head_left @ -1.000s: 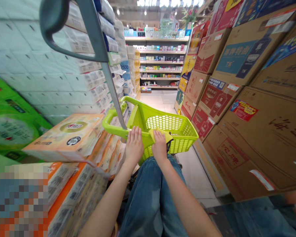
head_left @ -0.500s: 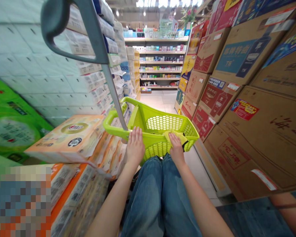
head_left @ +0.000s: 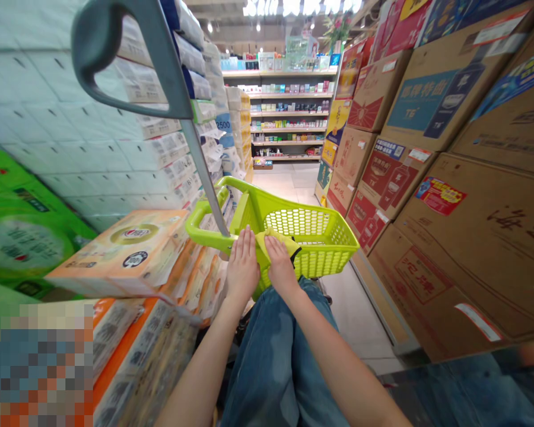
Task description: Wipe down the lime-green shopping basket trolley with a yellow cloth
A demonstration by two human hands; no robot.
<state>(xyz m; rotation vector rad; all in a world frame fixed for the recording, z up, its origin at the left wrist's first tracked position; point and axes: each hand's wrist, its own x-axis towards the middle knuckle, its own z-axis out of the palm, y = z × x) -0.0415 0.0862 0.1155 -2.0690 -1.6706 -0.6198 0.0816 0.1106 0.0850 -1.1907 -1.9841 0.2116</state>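
A lime-green shopping basket (head_left: 324,258) with perforated sides stands in front of my knees, its grey handle (head_left: 204,172) rising at the left. My left hand (head_left: 243,264) rests on the near rim by the foot of the handle, fingers extended and close together, holding nothing. Beside it, my right hand (head_left: 280,261) presses a yellow cloth (head_left: 289,243) with a dark edge against the same rim. The cloth lies under the fingers, and part of it sticks out to the right.
Wrapped tissue packs (head_left: 120,249) are stacked at the left, close to my left arm. Tall cardboard cartons (head_left: 480,237) line the right side. Down the tiled aisle (head_left: 293,178) stands a stocked shelf (head_left: 289,95). Part of a person in jeans (head_left: 463,385) shows at lower right.
My right hand has slid left along the basket rim with the yellow cloth and is now close to my left hand. My left hand has stayed nearly in place.
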